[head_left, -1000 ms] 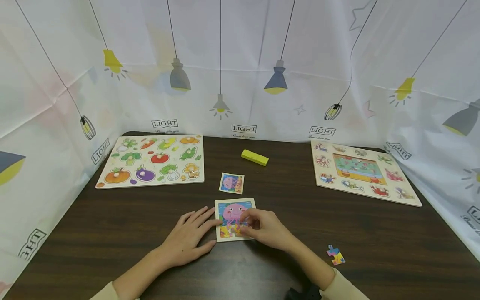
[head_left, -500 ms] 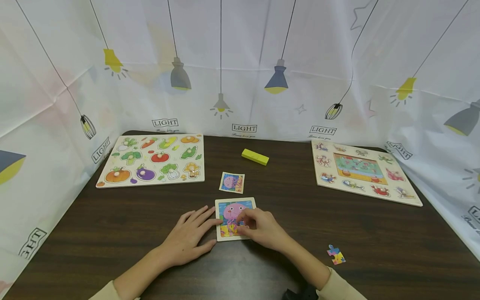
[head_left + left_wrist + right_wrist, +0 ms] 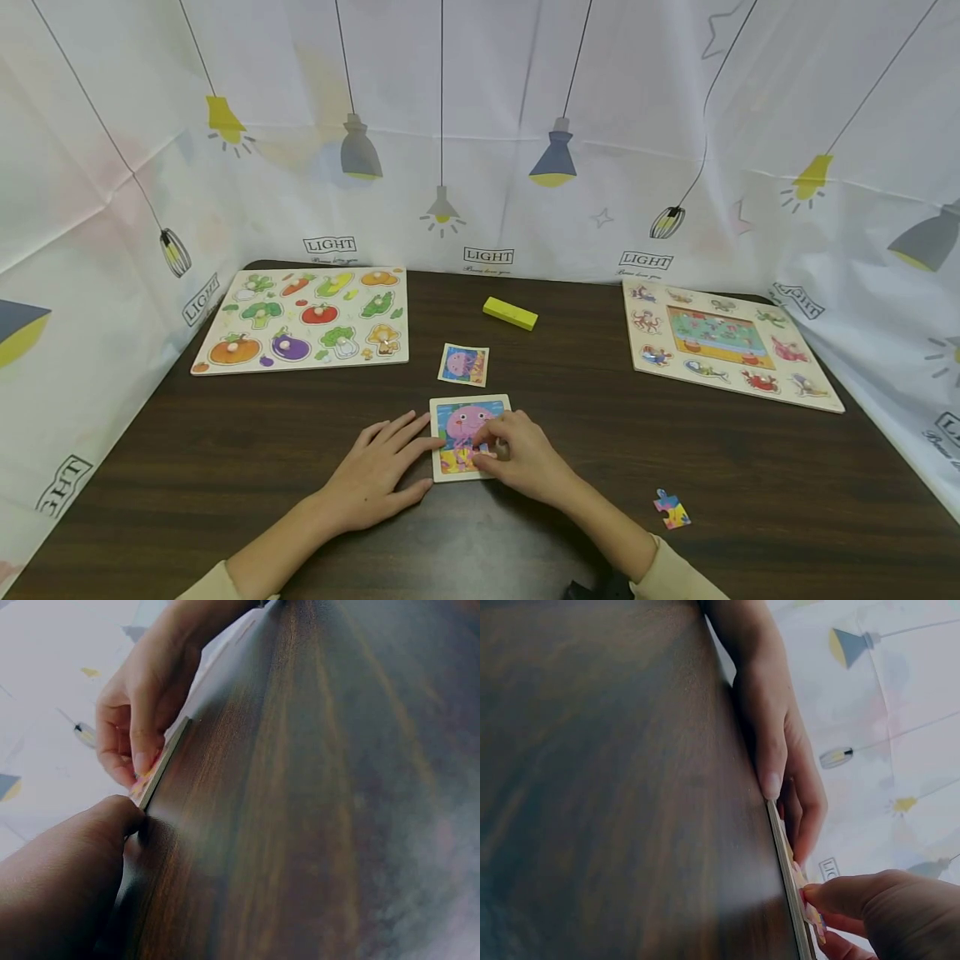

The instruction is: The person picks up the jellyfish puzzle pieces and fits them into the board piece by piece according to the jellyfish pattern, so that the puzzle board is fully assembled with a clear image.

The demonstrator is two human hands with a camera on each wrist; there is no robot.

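A square jigsaw puzzle board (image 3: 470, 481) with a light wooden rim and a pink jellyfish picture lies flat on the dark table. My left hand (image 3: 380, 479) rests at its left edge, fingers spread, the index finger over the rim. Over the lower right of the picture, my right hand (image 3: 528, 458) pinches a small colourful jigsaw piece (image 3: 814, 913) between thumb and fingers. The fingers hide much of that piece and the board's right side. Behind the board lies a small picture card (image 3: 463, 365) with a similar jellyfish.
A loose jigsaw piece (image 3: 672, 509) lies at the right. A vegetable puzzle board (image 3: 352, 321) stands back left, and a sea-animal puzzle board (image 3: 705, 317) back right. Between them is a yellow block (image 3: 510, 313). A lamp-patterned cloth (image 3: 480, 125) encloses the table's back and sides.
My right hand has shifted slightly left over the board with the pinched jigsaw piece, lower on the picture. My left hand stays in place at the board's edge.
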